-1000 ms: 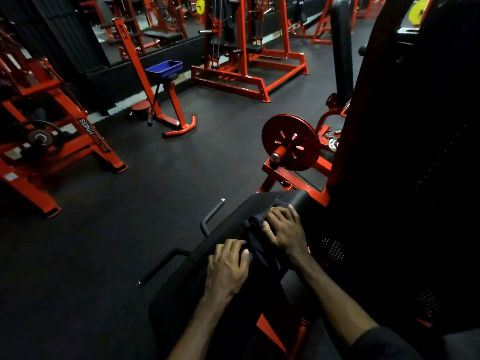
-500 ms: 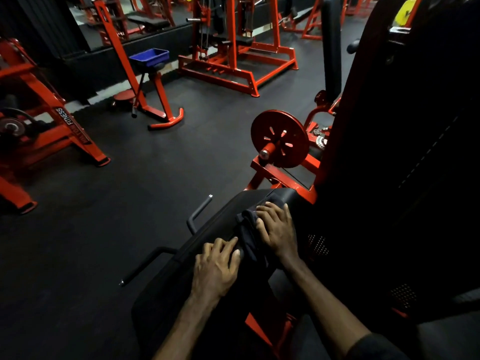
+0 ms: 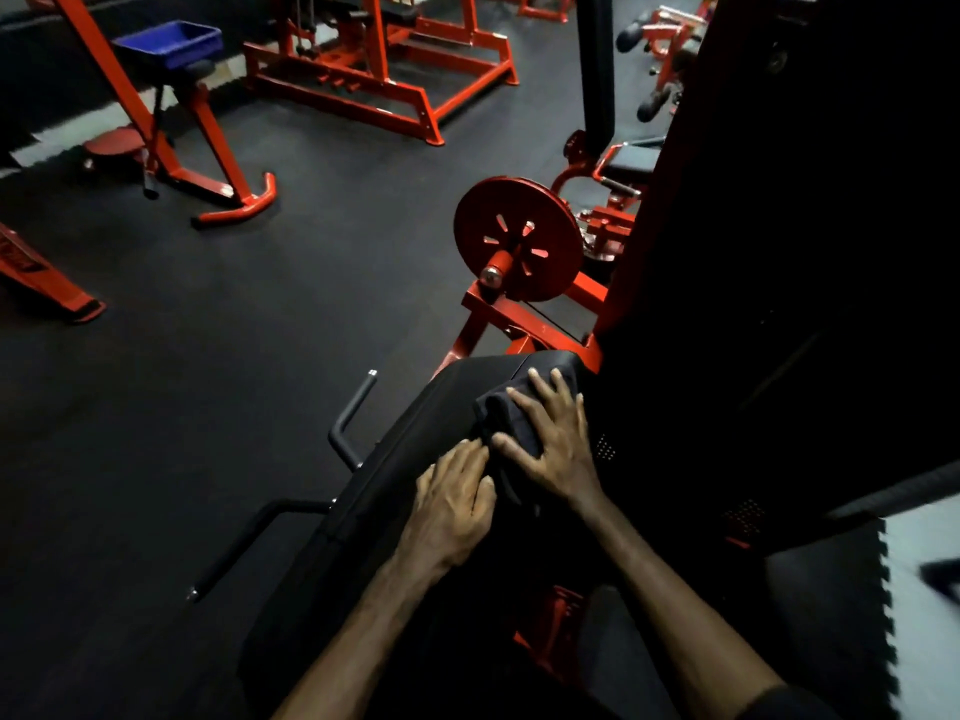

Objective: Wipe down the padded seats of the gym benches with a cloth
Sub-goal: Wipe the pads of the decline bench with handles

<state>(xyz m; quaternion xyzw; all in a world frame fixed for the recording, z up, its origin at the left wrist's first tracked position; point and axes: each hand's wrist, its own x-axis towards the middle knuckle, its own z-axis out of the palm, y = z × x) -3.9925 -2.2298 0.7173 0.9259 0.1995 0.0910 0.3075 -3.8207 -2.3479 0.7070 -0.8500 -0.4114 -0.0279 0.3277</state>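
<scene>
Cloth, dark and bunched, is pressed on the seat near its far end, just before the red plate. R hand lies flat on it w/ fingers spread, nothing gripped. L hand rests on the seat just beside the cloth, fingertips at its edge; curl can't be told for sure. Cloth judged light, soft, prob. apt to ruck up when pushed, so best held under a flat palm. Seat looks firm, smooth, fixed.

Dark machine upright crowding the right hand on its right; red weight plate standing ahead; padded seat lying open leftward.
</scene>
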